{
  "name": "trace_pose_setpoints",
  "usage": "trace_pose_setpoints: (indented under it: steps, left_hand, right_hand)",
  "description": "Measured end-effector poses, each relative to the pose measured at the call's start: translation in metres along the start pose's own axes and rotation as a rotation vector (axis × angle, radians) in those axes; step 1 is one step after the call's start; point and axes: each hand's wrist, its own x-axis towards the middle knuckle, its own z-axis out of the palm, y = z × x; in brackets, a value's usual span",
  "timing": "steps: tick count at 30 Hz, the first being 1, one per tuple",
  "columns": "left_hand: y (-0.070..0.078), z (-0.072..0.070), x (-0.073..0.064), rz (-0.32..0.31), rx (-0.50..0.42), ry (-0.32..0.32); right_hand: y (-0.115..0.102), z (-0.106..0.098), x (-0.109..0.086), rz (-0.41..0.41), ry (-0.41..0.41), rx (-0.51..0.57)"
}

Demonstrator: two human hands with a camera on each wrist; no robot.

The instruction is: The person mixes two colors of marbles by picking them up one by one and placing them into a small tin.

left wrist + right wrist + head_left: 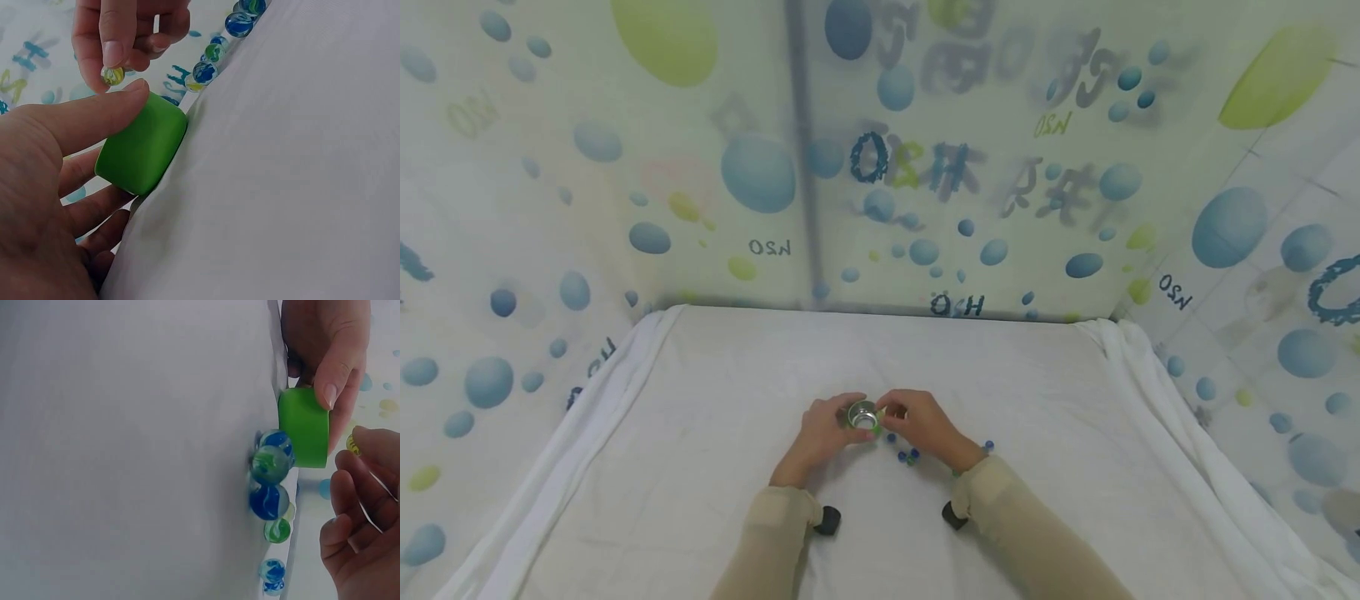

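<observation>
A small green cup with a shiny metal inside stands upright on the white cloth. My left hand holds it from the left, thumb on the near side and fingers behind. Between the thumb and fingertips of my right hand is a clear yellow marble, pinched just above the cup's rim at the right. In the right wrist view the same hand's other fingers are loosely bent. Several blue and green glass marbles lie on the cloth right of the cup, below the right hand. The inside bottom of the cup looks bare metal.
A white cloth covers the table, bunched into folds along its left and right edges. Patterned curtains with blue and green dots hang behind and on both sides. One blue marble lies apart, beyond the right wrist.
</observation>
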Motion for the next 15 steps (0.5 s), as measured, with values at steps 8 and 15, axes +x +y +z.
trace_pose_setpoints:
  steps: [8,15]
  left_hand:
    - [-0.0015,0.0016,0.0017,0.011,0.029,0.005]
    - [-0.0024,0.0016,0.0015,0.002,0.022,-0.003]
  right_hand:
    - [0.0004,0.0053,0.0029,-0.001,0.007,0.007]
    - [-0.0049,0.0064,0.0036,0.025,0.011,0.022]
